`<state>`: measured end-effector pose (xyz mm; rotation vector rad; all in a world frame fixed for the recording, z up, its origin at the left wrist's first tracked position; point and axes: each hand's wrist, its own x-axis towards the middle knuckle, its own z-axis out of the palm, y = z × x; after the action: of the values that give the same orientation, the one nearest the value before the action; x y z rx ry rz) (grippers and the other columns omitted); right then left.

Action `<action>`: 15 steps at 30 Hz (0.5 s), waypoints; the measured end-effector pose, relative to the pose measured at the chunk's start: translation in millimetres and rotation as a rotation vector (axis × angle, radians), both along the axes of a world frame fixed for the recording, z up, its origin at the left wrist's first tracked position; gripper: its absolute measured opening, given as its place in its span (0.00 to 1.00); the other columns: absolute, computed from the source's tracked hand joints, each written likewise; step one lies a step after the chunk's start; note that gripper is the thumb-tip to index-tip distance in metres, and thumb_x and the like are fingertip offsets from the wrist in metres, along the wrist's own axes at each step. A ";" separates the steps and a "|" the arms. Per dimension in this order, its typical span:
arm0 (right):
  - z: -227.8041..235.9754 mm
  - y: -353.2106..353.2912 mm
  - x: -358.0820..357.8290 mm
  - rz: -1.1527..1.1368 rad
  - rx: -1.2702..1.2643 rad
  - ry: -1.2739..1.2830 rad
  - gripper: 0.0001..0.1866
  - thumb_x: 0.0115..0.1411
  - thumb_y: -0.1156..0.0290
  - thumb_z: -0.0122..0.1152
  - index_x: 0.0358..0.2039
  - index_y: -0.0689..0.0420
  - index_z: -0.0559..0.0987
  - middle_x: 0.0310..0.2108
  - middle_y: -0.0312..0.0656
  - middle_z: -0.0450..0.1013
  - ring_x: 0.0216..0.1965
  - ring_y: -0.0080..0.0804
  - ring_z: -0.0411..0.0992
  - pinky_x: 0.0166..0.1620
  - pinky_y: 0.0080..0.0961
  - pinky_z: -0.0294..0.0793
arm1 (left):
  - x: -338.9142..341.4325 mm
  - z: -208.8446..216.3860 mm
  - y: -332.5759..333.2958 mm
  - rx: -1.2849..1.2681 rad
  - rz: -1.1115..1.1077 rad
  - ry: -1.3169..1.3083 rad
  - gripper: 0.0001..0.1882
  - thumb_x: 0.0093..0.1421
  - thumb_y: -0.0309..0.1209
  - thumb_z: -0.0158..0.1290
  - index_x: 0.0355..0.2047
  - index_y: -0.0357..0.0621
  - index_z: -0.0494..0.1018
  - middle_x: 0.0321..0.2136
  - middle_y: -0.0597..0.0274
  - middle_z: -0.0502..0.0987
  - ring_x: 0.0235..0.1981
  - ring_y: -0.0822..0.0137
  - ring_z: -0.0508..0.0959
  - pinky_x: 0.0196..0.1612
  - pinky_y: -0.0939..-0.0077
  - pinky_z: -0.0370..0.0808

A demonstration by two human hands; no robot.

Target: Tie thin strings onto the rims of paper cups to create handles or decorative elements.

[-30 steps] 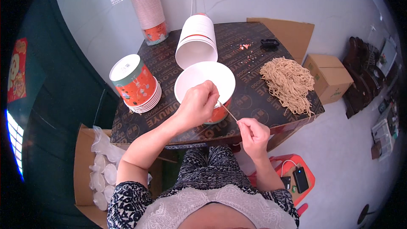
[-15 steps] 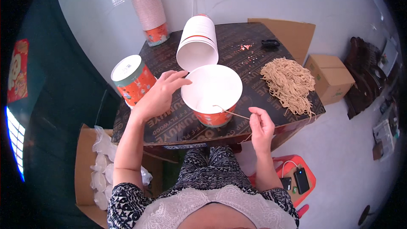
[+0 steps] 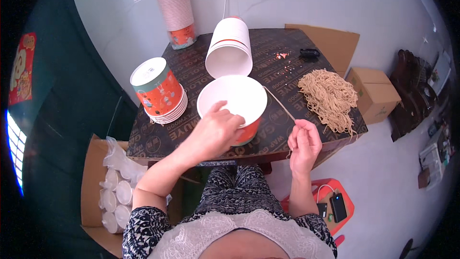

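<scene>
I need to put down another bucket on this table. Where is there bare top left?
Bare top lies between the lying white stack and the cord pile, and behind the orange stack toward the tall pink stack. The front edge is crowded: left hand on the open bucket, right hand pinching a cord.

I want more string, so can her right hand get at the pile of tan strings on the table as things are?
Probably yes. The right hand pinches one thin strand, but the pile of tan strings lies just beyond it on the same side, with bare tabletop between and nothing blocking.
</scene>
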<state>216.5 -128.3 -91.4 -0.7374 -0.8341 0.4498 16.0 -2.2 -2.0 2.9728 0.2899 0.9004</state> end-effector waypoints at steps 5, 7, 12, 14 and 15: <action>31.7 4.6 -9.2 0.108 0.169 -0.230 0.23 0.65 0.61 0.54 0.51 0.68 0.73 0.48 0.44 0.66 0.39 0.26 0.66 0.43 0.22 0.65 | 41.4 -12.3 -29.0 -0.016 0.169 0.013 0.15 0.50 0.23 0.59 0.39 0.39 0.72 0.27 0.52 0.75 0.30 0.50 0.76 0.43 0.56 0.72; 45.9 7.7 -25.9 0.166 0.204 -0.299 0.32 0.64 0.49 0.53 0.52 0.70 0.71 0.51 0.48 0.65 0.43 0.32 0.66 0.48 0.30 0.65 | 53.5 -7.4 -33.1 -0.156 0.062 -0.234 0.21 0.51 0.20 0.57 0.47 0.37 0.69 0.38 0.45 0.73 0.41 0.47 0.74 0.47 0.57 0.72; 55.6 9.9 -35.7 0.450 0.371 -0.102 0.39 0.64 0.46 0.51 0.61 0.71 0.64 0.62 0.50 0.59 0.58 0.37 0.63 0.59 0.33 0.60 | 53.0 -13.4 -22.8 -0.337 -0.127 -0.755 0.23 0.57 0.10 0.42 0.52 0.36 0.67 0.52 0.47 0.68 0.46 0.56 0.74 0.51 0.67 0.71; 54.0 12.7 -34.1 0.485 0.389 0.031 0.38 0.65 0.48 0.49 0.61 0.71 0.63 0.62 0.50 0.61 0.58 0.37 0.64 0.60 0.34 0.61 | 45.4 -19.4 -29.7 -0.389 -0.121 -0.864 0.18 0.64 0.12 0.38 0.51 0.35 0.69 0.48 0.53 0.72 0.31 0.72 0.74 0.37 0.79 0.73; 50.5 15.2 -32.4 0.508 0.411 0.069 0.37 0.65 0.49 0.48 0.61 0.71 0.63 0.61 0.51 0.62 0.57 0.37 0.64 0.60 0.35 0.62 | 37.8 -23.2 -36.9 -0.541 -0.108 -0.804 0.17 0.65 0.13 0.38 0.51 0.35 0.70 0.46 0.54 0.74 0.27 0.75 0.73 0.33 0.81 0.71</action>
<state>184.2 -113.1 -40.9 -0.1218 -1.0101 0.7229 53.8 -39.2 -25.1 1.9362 0.2739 1.5813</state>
